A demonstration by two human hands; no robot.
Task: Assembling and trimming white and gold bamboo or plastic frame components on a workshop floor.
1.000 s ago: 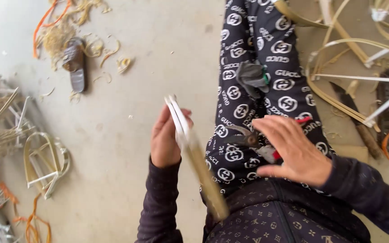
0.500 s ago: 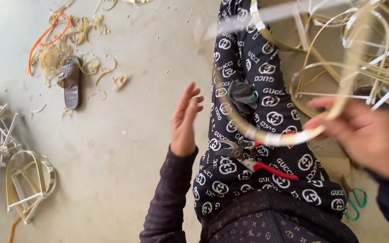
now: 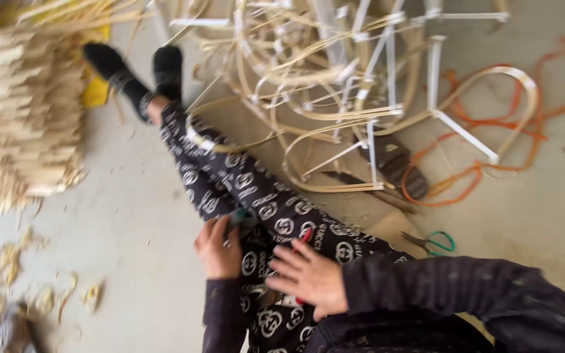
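Note:
I sit on the floor with my legs stretched out in black-and-white patterned trousers point(image 3: 256, 196) and black socks. My left hand point(image 3: 219, 250) rests on my thigh, its fingers curled around a small dark green object point(image 3: 241, 218). My right hand point(image 3: 308, 276) lies over my lap with its fingers spread and nothing held. A red-handled tool point(image 3: 303, 236) pokes out just beyond its fingertips. The view is blurred.
A tangle of bent cane frames point(image 3: 335, 98) bound with white tape lies beside my legs. Orange cord point(image 3: 485, 167) loops on the floor to the right. Green-handled scissors point(image 3: 434, 242) lie near my right arm. A stack of cane strips point(image 3: 27, 111) stands at the left, shavings below it.
The view has swung toward my feet. My right hand has let go of the bent cane hoop and come down to my lap. My left hand dropped from the air onto my thigh.

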